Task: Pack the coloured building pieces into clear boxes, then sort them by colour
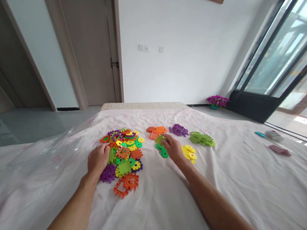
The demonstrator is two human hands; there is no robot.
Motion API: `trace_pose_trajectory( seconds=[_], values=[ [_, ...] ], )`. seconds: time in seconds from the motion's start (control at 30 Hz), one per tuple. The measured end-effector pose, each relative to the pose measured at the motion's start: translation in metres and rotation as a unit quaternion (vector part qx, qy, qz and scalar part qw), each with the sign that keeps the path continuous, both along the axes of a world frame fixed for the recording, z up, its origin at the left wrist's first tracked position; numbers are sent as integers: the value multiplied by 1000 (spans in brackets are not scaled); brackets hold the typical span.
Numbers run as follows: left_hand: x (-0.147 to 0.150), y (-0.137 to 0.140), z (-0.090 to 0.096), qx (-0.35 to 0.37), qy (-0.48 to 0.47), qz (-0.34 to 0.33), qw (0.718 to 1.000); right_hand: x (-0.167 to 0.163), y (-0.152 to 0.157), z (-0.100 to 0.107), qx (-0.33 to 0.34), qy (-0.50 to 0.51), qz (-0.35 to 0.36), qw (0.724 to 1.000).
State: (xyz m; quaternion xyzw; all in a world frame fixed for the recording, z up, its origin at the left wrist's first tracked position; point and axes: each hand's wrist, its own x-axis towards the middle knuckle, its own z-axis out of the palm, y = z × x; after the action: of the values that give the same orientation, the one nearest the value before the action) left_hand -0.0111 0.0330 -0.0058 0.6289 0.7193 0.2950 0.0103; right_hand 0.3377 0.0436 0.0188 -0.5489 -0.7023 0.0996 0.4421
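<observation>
My left hand [97, 158] rests at the left edge of a mixed pile of plastic interlocking pieces [123, 153]. Its fingers are curled in, and what they hold, if anything, is hidden. The pile mixes orange, yellow, green, purple and light green pieces, some square, some flower-shaped. Between the fingers of my right hand [174, 149] is a light green piece [160, 139]. This hand hovers over a few green flower-shaped pieces [164, 152]. Around it lie single-colour groups: orange pieces [159, 129], purple pieces [179, 130], light green pieces [202, 138] and yellow pieces [190, 153].
A pale cloth [156, 208] with wrinkles covers the table. At the left stands a clear plastic container [42, 159]. Toward the right edge lie a pink item [279, 150], a white object [274, 135] and a blue item [260, 134].
</observation>
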Motion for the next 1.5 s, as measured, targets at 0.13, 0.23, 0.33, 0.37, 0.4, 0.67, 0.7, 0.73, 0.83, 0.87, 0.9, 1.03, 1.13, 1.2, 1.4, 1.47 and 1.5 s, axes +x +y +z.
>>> trace_pose_trajectory(
  seconds=[0.13, 0.23, 0.33, 0.37, 0.4, 0.67, 0.7, 0.73, 0.83, 0.87, 0.9, 1.03, 1.13, 1.2, 1.4, 1.47, 1.5],
  values=[
    [0, 1, -1, -6, -3, 2, 1000, 54, 24, -2, 40, 41, -144, 988],
    [-1, 2, -3, -8, -8, 1, 1000, 92, 28, -1, 52, 40, -243, 968],
    [-1, 2, -3, -8, -11, -1, 1000, 125, 24, -2, 39, 30, -335, 941],
    [-1, 1, -3, -7, -9, -1, 1000, 134, 22, -3, 26, 34, -369, 928],
    [0, 1, -2, -6, -8, 0, 1000, 140, 20, -4, 12, 41, -403, 914],
    [1, 1, -2, -4, 0, -3, 1000, 76, 17, -1, 35, 41, -173, 983],
    [1, 1, -2, -5, 1, -6, 1000, 54, 14, 1, 26, 28, -89, 995],
    [1, 1, -1, -4, 1, -9, 1000, 32, 8, 3, 20, 9, -10, 1000],
    [2, -1, 0, -2, 0, -22, 1000, -30, -18, 10, 19, -63, 179, 982],
    [2, -1, 0, -3, -3, -26, 1000, -46, -28, 13, 26, -90, 231, 969],
    [2, -1, 0, -4, -7, -29, 1000, -60, -37, 15, 43, -118, 269, 955],
    [1, 0, -2, -3, -31, -37, 999, -92, -58, 16, 78, -216, 356, 906],
    [0, 2, -4, 7, -45, -43, 998, -100, -60, 11, 75, -241, 365, 896],
    [0, 3, -5, 9, -50, -44, 998, -101, -60, 7, 71, -228, 358, 903],
    [-2, 3, -6, 22, -69, -40, 997, -86, -50, 3, 55, -116, 250, 960],
    [-2, 2, -5, 47, -71, -35, 996, -70, -37, 4, 35, -66, 143, 987],
    [-2, 1, -4, 63, -65, -30, 995, -59, -29, 4, 27, -46, 85, 995]
  ],
)
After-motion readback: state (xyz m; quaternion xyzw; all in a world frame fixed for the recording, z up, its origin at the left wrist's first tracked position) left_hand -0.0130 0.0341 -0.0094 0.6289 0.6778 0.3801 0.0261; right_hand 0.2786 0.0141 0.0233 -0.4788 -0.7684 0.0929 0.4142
